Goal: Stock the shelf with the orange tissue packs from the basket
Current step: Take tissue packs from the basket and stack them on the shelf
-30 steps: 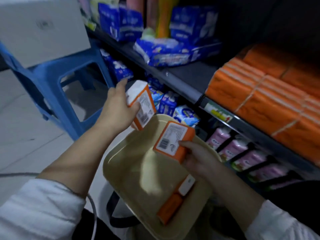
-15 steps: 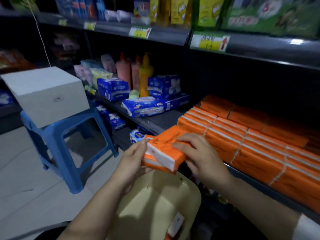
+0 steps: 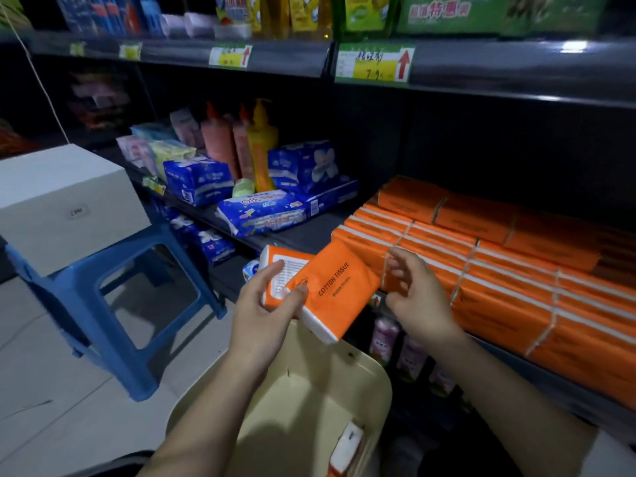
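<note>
Observed: the left hand (image 3: pixel 265 311) is closed round two orange plastic-wrapped tissue packs (image 3: pixel 339 287), thumb on top and fingers beneath. The pack printed COTTON TISSUE lies crosswise over the other, which shows its white label. The right hand (image 3: pixel 418 297) is wide, fingers spread and loose, holding nothing. It sits just beside the upper pack's far end, and contact cannot be confirmed. Change noted: a second ago each hand carried one pack above the cream plastic basket (image 3: pixel 385 383). Half a second ago the two were brought together with the right hand laid on top. That hand has now come off, so the pair rests with the left hand alone. Both packs are level with the front edge of the dark metal shelf (image 3: pixel 309 235), not yet on it. The row of stacked orange tissue packs (image 3: pixel 499 280) stands immediately beyond the right hand, and a bare stretch of shelf lies just ahead of the left hand. Assessment: the freed hand is likely to steady the row or guide the pair in. Placement appears to be the step in hand. One further orange-and-white pack (image 3: pixel 346 449) lies in the basket below both hands, so the task is unfinished.
</note>
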The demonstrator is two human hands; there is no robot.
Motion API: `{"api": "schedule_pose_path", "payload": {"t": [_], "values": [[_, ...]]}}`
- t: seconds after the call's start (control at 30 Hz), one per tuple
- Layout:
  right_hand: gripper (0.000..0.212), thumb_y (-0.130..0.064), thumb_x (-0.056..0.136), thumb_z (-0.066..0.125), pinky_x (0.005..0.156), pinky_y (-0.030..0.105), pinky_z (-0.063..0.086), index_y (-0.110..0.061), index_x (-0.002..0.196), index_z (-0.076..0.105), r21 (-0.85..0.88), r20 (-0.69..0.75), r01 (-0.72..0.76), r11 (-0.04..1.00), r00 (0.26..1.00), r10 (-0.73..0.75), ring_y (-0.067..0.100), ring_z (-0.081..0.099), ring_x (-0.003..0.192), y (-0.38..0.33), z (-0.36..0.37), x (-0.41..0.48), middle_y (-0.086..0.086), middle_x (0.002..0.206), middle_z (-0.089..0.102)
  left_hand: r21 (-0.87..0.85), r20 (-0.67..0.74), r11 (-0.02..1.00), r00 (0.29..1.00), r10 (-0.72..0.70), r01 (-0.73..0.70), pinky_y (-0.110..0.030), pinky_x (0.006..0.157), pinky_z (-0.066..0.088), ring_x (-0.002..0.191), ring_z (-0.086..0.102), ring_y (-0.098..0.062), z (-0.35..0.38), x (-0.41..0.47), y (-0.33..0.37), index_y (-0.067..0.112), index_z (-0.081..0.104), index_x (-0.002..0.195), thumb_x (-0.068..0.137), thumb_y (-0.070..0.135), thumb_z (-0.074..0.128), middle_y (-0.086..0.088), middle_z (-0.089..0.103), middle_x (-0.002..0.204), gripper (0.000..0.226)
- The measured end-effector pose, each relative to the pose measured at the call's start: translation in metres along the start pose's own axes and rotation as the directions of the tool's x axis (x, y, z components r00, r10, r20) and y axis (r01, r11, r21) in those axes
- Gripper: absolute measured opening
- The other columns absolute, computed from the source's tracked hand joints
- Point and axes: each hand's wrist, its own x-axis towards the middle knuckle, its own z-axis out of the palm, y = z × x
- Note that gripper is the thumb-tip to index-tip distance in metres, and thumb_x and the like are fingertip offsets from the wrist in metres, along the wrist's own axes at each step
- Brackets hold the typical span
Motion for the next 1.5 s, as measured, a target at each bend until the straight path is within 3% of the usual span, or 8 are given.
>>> {"api": "schedule_pose_path", "payload": {"t": [0.13,0.3,0.5,0.63,0.97,1.17,1.37,1.5], "values": [[0.034,-0.009,0.094,0.043,0.090,0.040,0.050,-0.017,0.127,0.050,0.488,0.140,-0.357,0.797,0.933,0.332,0.012,0.059,0.098,-0.005,-0.002,0.003,0.005,0.116,0.060,0.019,0.043,0.999,0.998,0.035,-0.036,-0.046,0.093,0.050,0.111,0.058,-0.018,0.004,0.000,0.001,0.056,0.058,0.104,0.054,0.059,0.069,0.006,0.056,0.124,0.051],[0.020,-0.015,0.095,0.049,0.063,0.023,0.054,-0.017,0.111,0.061,0.450,0.382,-0.448,0.773,0.879,0.287,0.010,0.064,0.087,-0.008,-0.007,-0.005,0.001,0.098,0.067,-0.005,0.068,0.998,0.996,0.058,-0.058,-0.043,0.088,0.052,0.100,0.062,-0.019,0.006,-0.003,0.004,0.046,0.061,0.104,0.074,0.032,0.076,0.005,0.058,0.119,0.036],[0.022,-0.005,0.089,0.056,0.065,0.025,0.055,-0.008,0.110,0.061,0.647,0.272,-0.365,0.670,0.931,0.244,0.012,0.067,0.080,-0.003,-0.038,-0.013,0.006,0.094,0.068,-0.130,0.074,0.988,0.993,0.089,-0.079,-0.042,0.081,0.053,0.092,0.065,-0.025,0.038,-0.021,0.016,0.041,0.061,0.101,0.079,0.053,0.063,0.003,0.064,0.111,0.025],[0.027,-0.006,0.087,0.059,0.078,0.038,0.057,-0.005,0.114,0.058,0.775,0.070,-0.271,0.571,0.934,0.349,0.020,0.065,0.093,0.019,-0.089,-0.027,0.013,0.105,0.066,-0.205,0.114,0.976,0.989,0.096,-0.071,-0.037,0.074,0.055,0.087,0.063,-0.022,0.072,-0.038,0.020,0.032,0.061,0.105,0.093,0.019,0.054,-0.006,0.064,0.109,0.019],[0.022,-0.010,0.087,0.062,0.054,0.020,0.055,-0.006,0.107,0.054,0.742,-0.438,-0.095,0.663,0.680,0.588,0.015,0.061,0.086,0.088,-0.271,-0.047,0.011,0.101,0.060,-0.086,0.295,0.978,0.933,0.206,-0.189,-0.038,0.094,0.043,0.102,0.054,-0.012,0.187,-0.067,0.051,0.051,0.049,0.112,0.088,0.020,0.062,0.016,0.053,0.118,0.042],[0.044,-0.006,0.085,0.063,0.080,0.033,0.053,-0.001,0.125,0.046,0.805,-0.436,-0.099,0.585,0.569,0.697,0.016,0.059,0.080,0.127,-0.306,-0.027,0.015,0.121,0.054,-0.029,0.387,0.990,0.912,0.139,-0.139,-0.026,0.083,0.038,0.102,0.053,-0.017,0.236,-0.063,0.054,0.031,0.033,0.139,0.089,0.016,0.060,0.012,0.050,0.119,0.058],[0.049,-0.007,0.086,0.063,0.066,0.030,0.059,-0.006,0.132,0.047,0.839,-0.347,-0.162,0.519,0.576,0.740,0.014,0.061,0.071,0.128,-0.306,0.008,0.008,0.123,0.058,0.044,0.429,0.984,0.893,0.139,-0.174,-0.023,0.070,0.044,0.086,0.061,-0.013,0.241,-0.051,0.051,0.043,0.043,0.119,0.088,0.019,0.062,0.009,0.063,0.110,0.043],[0.054,-0.018,0.090,0.059,0.082,0.035,0.042,-0.016,0.139,0.036,0.774,-0.301,-0.302,0.557,0.598,0.743,0.026,0.061,0.109,0.129,-0.298,0.017,0.005,0.134,0.052,0.061,0.458,0.975,0.874,0.164,-0.215,-0.029,0.075,0.048,0.084,0.060,-0.009,0.242,-0.055,0.060,0.055,0.042,0.104,0.088,0.018,0.061,0.018,0.062,0.105,0.044]]}}
